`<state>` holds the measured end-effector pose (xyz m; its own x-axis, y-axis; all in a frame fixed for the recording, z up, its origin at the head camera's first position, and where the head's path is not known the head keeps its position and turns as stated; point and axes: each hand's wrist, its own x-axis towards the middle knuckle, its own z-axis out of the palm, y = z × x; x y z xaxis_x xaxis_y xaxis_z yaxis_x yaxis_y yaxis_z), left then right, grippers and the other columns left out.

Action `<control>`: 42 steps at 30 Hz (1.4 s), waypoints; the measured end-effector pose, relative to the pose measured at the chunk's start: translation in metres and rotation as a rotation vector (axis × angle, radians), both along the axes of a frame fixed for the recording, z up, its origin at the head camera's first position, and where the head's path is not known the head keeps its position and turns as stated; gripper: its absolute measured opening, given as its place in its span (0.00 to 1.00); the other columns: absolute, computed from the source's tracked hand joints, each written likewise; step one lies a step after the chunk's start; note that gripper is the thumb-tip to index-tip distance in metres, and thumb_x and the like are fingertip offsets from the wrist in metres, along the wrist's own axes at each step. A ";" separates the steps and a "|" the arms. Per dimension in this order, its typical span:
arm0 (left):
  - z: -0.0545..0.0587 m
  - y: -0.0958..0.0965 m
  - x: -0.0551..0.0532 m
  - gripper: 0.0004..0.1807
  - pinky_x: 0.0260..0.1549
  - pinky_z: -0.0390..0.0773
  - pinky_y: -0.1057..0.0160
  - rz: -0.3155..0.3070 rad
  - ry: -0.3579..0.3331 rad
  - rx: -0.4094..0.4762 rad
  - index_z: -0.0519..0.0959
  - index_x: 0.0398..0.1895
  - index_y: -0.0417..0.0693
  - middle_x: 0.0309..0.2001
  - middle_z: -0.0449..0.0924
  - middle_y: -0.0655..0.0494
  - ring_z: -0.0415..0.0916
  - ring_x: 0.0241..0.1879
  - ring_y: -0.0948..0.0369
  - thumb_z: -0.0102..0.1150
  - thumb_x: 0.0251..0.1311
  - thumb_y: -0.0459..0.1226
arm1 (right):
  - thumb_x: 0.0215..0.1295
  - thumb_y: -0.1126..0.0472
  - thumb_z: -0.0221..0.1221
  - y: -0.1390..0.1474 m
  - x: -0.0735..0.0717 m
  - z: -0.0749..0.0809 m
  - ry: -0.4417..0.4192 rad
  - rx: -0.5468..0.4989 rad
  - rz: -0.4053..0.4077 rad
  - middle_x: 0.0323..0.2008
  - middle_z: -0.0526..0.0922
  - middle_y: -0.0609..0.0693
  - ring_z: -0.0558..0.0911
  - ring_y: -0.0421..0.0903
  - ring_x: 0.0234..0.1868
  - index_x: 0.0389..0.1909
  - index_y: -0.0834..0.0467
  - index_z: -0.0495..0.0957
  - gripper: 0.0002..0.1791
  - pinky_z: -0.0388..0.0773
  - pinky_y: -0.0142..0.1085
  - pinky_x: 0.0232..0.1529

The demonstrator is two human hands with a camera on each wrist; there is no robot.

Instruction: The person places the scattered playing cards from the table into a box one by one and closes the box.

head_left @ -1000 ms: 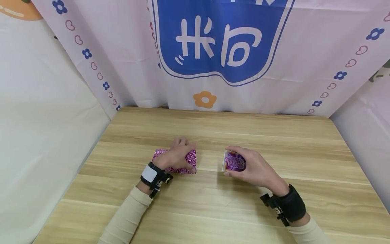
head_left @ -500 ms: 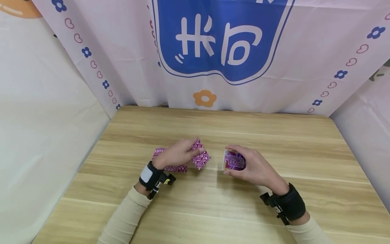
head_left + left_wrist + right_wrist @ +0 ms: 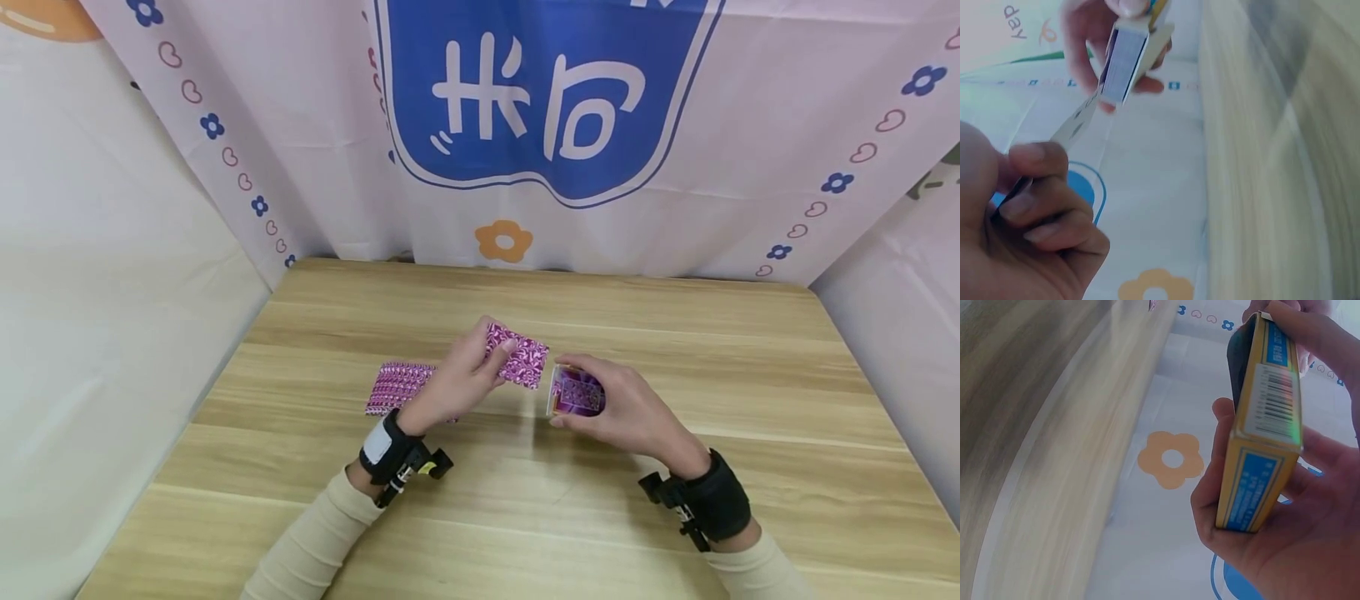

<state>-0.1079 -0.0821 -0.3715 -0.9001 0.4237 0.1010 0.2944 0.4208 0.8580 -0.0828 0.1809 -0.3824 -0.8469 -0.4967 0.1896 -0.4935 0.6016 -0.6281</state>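
Observation:
My left hand (image 3: 461,379) pinches a playing card (image 3: 528,360) with a purple-and-white patterned back, thumb on top. In the left wrist view the card (image 3: 1077,125) reaches toward the mouth of a small card box (image 3: 1124,65), where the edges of packed cards show. My right hand (image 3: 637,417) grips this purple and yellow box (image 3: 581,393) between thumb and fingers, its opening turned to the left. A barcode and blue panels mark the box's (image 3: 1254,487) edge in the right wrist view. A fanned row of playing cards (image 3: 393,385) lies face down, partly hidden under my left forearm and hand.
All of this is over a light wooden table (image 3: 525,517). Behind it hangs a white cloth (image 3: 337,167) with a blue emblem and an orange flower, and more cloth closes off both sides.
My left hand has lifted a card off the fanned row and carried it right, turning it toward the box. The right hand and box stay in place.

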 end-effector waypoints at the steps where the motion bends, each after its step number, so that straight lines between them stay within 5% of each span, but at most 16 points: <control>1: 0.000 0.002 0.001 0.10 0.26 0.82 0.59 0.009 -0.007 0.013 0.66 0.51 0.44 0.26 0.69 0.56 0.70 0.22 0.61 0.43 0.84 0.43 | 0.54 0.49 0.80 0.000 0.000 0.000 0.003 0.001 -0.003 0.60 0.86 0.58 0.87 0.45 0.46 0.71 0.56 0.74 0.44 0.86 0.34 0.43; 12: -0.009 0.019 0.008 0.11 0.49 0.89 0.47 0.096 -0.069 0.166 0.65 0.54 0.42 0.31 0.61 0.55 0.69 0.28 0.58 0.43 0.84 0.42 | 0.55 0.49 0.79 0.001 0.000 0.002 0.017 0.007 -0.009 0.61 0.85 0.58 0.88 0.47 0.49 0.72 0.57 0.73 0.45 0.87 0.37 0.46; 20: -0.012 0.025 0.014 0.11 0.45 0.89 0.44 0.090 -0.098 0.189 0.64 0.54 0.44 0.28 0.63 0.56 0.68 0.23 0.60 0.42 0.84 0.43 | 0.55 0.51 0.79 0.001 0.001 0.002 0.012 -0.002 -0.028 0.62 0.85 0.59 0.88 0.49 0.52 0.71 0.59 0.74 0.44 0.87 0.36 0.47; 28: -0.012 0.027 0.016 0.15 0.40 0.89 0.44 0.105 -0.151 0.138 0.66 0.59 0.45 0.26 0.69 0.54 0.76 0.25 0.46 0.43 0.84 0.46 | 0.55 0.49 0.80 0.001 0.000 0.002 -0.002 -0.014 -0.073 0.58 0.86 0.58 0.87 0.47 0.46 0.71 0.57 0.74 0.44 0.85 0.35 0.43; 35: -0.013 0.029 0.017 0.33 0.45 0.89 0.45 0.109 -0.221 0.110 0.56 0.80 0.42 0.24 0.72 0.55 0.81 0.29 0.37 0.46 0.82 0.50 | 0.55 0.52 0.80 0.002 -0.002 0.001 0.021 -0.020 -0.077 0.59 0.86 0.59 0.88 0.51 0.50 0.69 0.57 0.75 0.42 0.86 0.42 0.47; 40: -0.018 0.031 0.017 0.32 0.30 0.84 0.57 0.068 -0.225 0.072 0.60 0.76 0.41 0.25 0.76 0.50 0.80 0.30 0.36 0.46 0.82 0.52 | 0.54 0.53 0.80 0.001 -0.002 0.001 0.029 -0.033 -0.038 0.60 0.86 0.57 0.88 0.49 0.50 0.69 0.57 0.75 0.42 0.86 0.39 0.48; 42: -0.020 0.032 0.018 0.33 0.24 0.77 0.63 0.043 -0.227 0.056 0.59 0.78 0.41 0.25 0.77 0.47 0.77 0.25 0.43 0.46 0.82 0.52 | 0.54 0.53 0.80 0.000 -0.001 0.000 0.029 -0.036 -0.021 0.61 0.86 0.57 0.88 0.49 0.51 0.69 0.57 0.75 0.42 0.87 0.39 0.49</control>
